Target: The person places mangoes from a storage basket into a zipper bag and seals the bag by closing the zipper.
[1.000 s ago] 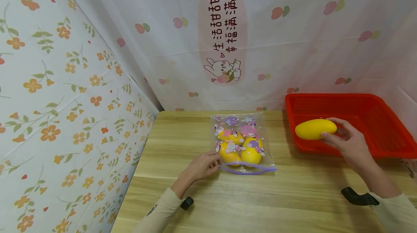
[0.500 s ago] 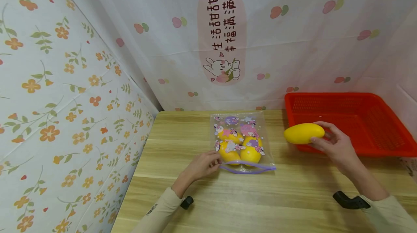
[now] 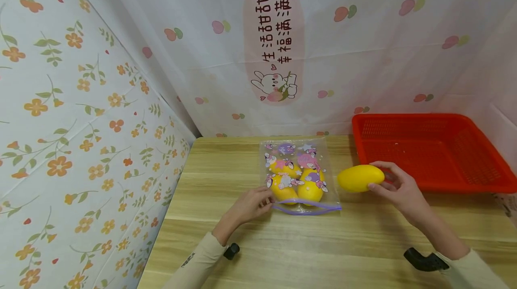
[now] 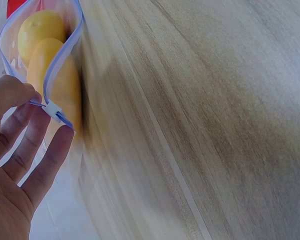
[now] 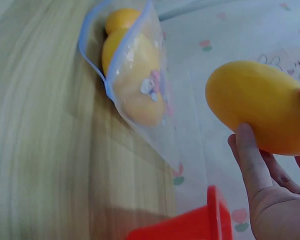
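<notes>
A clear zip bag [image 3: 332,192] with purple and pink cartoon prints lies on the table, several yellow mangoes [image 3: 310,190] inside. Its purple-edged mouth [image 4: 79,25] faces the person and gapes apart in the left wrist view. At the mouth's left corner, beside the white slider [image 4: 53,110], the left hand [image 3: 252,206] pinches the bag's edge between thumb and fingers. The right hand [image 3: 404,192] grips another yellow mango [image 3: 361,178] by one end, thumb on the near side. That mango hangs above the table just right of the bag, apart from it.
A red plastic basket [image 3: 438,189] with slotted walls stands at the back right; its visible floor is bare. Patterned white curtains [image 3: 222,78] rise behind and to the left of the wooden table [image 3: 307,253]. Black wrist mounts [image 3: 426,260] sit under both forearms.
The right hand has carried its mango left and slightly nearer, from over the basket's front left corner to beside the bag. The left hand and bag have stayed in place.
</notes>
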The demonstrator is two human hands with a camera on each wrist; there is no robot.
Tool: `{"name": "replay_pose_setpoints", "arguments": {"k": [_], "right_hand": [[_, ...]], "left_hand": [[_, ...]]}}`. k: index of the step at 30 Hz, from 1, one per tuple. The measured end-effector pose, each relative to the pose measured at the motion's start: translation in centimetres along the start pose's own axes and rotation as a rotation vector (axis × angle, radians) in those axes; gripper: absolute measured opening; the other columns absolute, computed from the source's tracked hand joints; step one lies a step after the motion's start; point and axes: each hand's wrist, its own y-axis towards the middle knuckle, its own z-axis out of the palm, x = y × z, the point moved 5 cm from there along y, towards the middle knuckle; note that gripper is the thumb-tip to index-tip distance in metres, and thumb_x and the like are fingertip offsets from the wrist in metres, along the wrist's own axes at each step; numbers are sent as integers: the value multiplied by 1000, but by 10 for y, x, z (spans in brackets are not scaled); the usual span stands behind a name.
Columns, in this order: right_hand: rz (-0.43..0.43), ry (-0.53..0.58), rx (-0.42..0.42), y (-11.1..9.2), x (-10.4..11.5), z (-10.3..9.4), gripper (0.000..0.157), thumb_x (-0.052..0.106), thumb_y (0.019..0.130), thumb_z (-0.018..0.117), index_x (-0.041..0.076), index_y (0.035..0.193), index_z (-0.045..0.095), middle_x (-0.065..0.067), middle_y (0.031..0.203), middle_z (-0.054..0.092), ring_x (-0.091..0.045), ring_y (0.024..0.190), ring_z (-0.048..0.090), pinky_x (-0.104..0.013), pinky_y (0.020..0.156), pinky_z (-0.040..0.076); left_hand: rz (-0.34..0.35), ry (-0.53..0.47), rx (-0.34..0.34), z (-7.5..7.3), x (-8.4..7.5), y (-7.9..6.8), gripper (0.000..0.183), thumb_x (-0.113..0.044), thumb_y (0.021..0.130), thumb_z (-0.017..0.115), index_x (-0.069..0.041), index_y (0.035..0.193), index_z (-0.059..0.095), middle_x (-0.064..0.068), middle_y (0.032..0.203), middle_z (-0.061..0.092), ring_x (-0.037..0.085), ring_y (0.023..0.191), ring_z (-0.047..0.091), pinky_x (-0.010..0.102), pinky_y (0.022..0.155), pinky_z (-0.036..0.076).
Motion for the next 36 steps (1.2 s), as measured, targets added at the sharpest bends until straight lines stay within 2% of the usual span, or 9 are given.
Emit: {"name": "replay_pose_setpoints", "arguments": {"k": [7,12,16,19,24,29,32,36], "right_hand": [[-8,91,79,-6,-3,21,50,-7,95,66,0,141,47,-3,127,59,-13,106,68,-29,83,56],[1,120,99,-10,-11,36,48,-7,95,66,-4,139,48,-3,125,62,-16,105,68,-30,83,57],[39,142,110,-17,-21,49,46,-5,96,66,-7,138,48,-4,124,64,-16,104,68,-31,82,57],[107,154,107,-24,-29,58,46,0,96,68,-7,137,48,-10,123,64,-15,104,68,-31,82,57],[273,197,85,-33,-40,73,49,7,97,69,-7,138,45,-21,127,60,-14,103,67,-36,82,58],[441,278,72,-41,-51,87,54,12,97,69,-5,139,41,-23,131,55,-20,102,66,-39,86,57],[497,358,65,-44,-55,94,56,11,98,68,-6,141,36,-23,130,55,-23,104,64,-42,90,55],[532,483,56,-46,-57,105,53,6,99,65,-7,139,32,-21,127,54,-24,106,63,-46,94,52]], "left_hand": [[1,-3,-4,0,0,0,9,-4,93,73,-8,99,68,-1,96,64,9,80,63,14,69,50],[-6,-7,0,1,0,0,8,-5,94,72,-9,99,67,-1,96,64,9,81,63,14,69,50],[-8,-13,3,1,0,0,9,-4,94,72,-8,99,67,-1,96,64,9,81,63,14,70,50],[-8,-14,5,1,0,0,8,-5,94,72,-8,99,67,-1,97,64,10,81,63,14,70,50],[-6,-16,4,0,1,1,7,-5,94,72,-9,99,67,-1,97,64,8,81,63,13,69,50],[-7,-10,1,0,1,1,8,-6,94,72,-10,99,67,-2,97,64,6,80,62,13,69,49],[-8,-10,2,1,0,1,9,-5,94,72,-11,99,67,-2,97,64,6,80,62,13,69,50],[-10,-15,5,0,0,1,8,-5,94,71,-11,99,67,-2,97,64,6,80,63,13,69,50]]}}
